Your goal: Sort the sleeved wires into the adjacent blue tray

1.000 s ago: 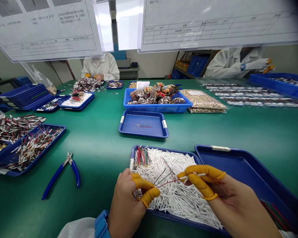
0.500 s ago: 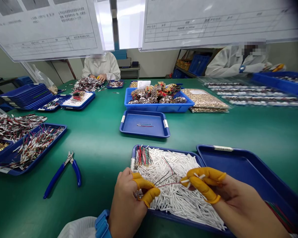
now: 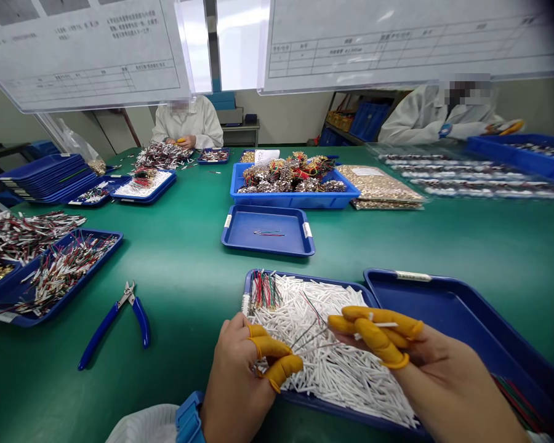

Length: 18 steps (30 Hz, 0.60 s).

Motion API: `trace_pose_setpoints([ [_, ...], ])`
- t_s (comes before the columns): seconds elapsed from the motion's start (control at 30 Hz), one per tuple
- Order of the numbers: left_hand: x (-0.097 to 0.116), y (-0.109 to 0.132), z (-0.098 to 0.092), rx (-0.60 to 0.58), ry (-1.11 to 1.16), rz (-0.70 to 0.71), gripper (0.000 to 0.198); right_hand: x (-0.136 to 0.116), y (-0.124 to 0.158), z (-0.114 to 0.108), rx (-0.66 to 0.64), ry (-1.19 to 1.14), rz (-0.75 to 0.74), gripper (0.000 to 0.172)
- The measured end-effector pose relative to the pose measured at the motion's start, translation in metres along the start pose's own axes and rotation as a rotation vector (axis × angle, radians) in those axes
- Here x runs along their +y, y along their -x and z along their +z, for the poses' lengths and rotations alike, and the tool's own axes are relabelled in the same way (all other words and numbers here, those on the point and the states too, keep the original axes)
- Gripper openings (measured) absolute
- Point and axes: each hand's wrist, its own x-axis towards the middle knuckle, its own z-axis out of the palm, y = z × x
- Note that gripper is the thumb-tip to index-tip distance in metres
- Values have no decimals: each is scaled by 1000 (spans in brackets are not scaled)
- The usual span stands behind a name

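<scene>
My left hand (image 3: pixel 253 360), with yellow finger cots on it, pinches several thin wires (image 3: pixel 310 338) between thumb and forefinger. The wires fan out to the right over a blue tray (image 3: pixel 341 281) heaped with short white tubes (image 3: pixel 341 375). My right hand (image 3: pixel 388 338), also in yellow cots, has its fingers closed around a white tube (image 3: pixel 388 324); part of another white piece shows between the fingers. Its fingertips are by the free wire ends, and whether they touch them I cannot tell. A bundle of red, green and black wires (image 3: pixel 265 290) lies in the tray's far left corner.
Blue-handled cutters (image 3: pixel 136 314) lie at left, near a tray of sleeved wires (image 3: pixel 69 271). A small tray (image 3: pixel 268 246) holds a few wires. Another blue tray (image 3: pixel 443 314) adjoins at right. Two people in white coats sit opposite. Plastic-covered sheets (image 3: pixel 87 55) hang above.
My right fingers have shifted slightly up and left, and the white tube now lies more level in them. The wires in my left hand point a little differently; that hand has barely moved.
</scene>
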Motion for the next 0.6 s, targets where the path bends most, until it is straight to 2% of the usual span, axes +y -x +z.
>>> trace_pose_setpoints([
  [0.07, 2, 0, 0, -34, -38, 21, 11, 2, 1, -1, 47, -6, -19, 12],
  [0.23, 5, 0, 0, -80, -102, 29, 9, 13, 10, 0, 21, 115, -102, 18],
  [0.4, 6, -1, 0, -84, -98, 22, 10, 17, 14, -1, 104, 169, -169, 24],
  [0.6, 6, 0, 0, -67, -87, 33, 10, 17, 10, 3, 56, 214, -166, 15],
])
